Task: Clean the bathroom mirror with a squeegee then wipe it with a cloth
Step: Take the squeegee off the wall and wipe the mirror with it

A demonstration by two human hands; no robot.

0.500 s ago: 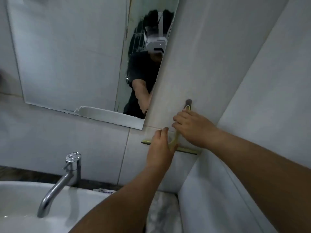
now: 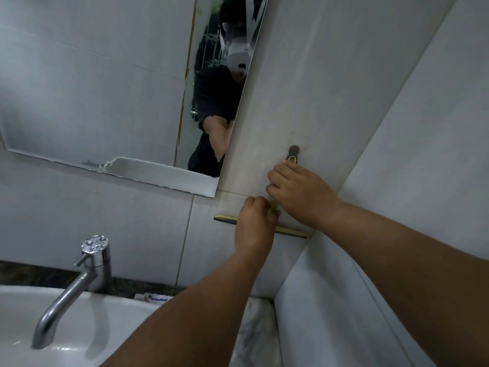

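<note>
A yellow-green squeegee (image 2: 292, 230) hangs by the loop of its handle on a dark wall hook (image 2: 294, 150), to the right of the mirror (image 2: 92, 88). Its blade lies flat against the tiles, just below the mirror's lower right corner. My right hand (image 2: 299, 192) is closed around the upper part of the handle, just under the hook. My left hand (image 2: 255, 223) grips the handle lower down, where it meets the blade. The mirror's bottom edge is chipped. No cloth is in view.
A chrome tap (image 2: 87, 271) stands over a white basin (image 2: 66, 340) at the lower left. A toothpaste tube (image 2: 154, 298) lies behind the basin. A tiled side wall (image 2: 410, 181) closes in on the right, close to the squeegee. A marble counter (image 2: 256, 335) lies under my arms.
Both hands stay on the squeegee handle. My left hand's fingers have closed more tightly on it. My head has moved closer, so the mirror and wall look larger.
</note>
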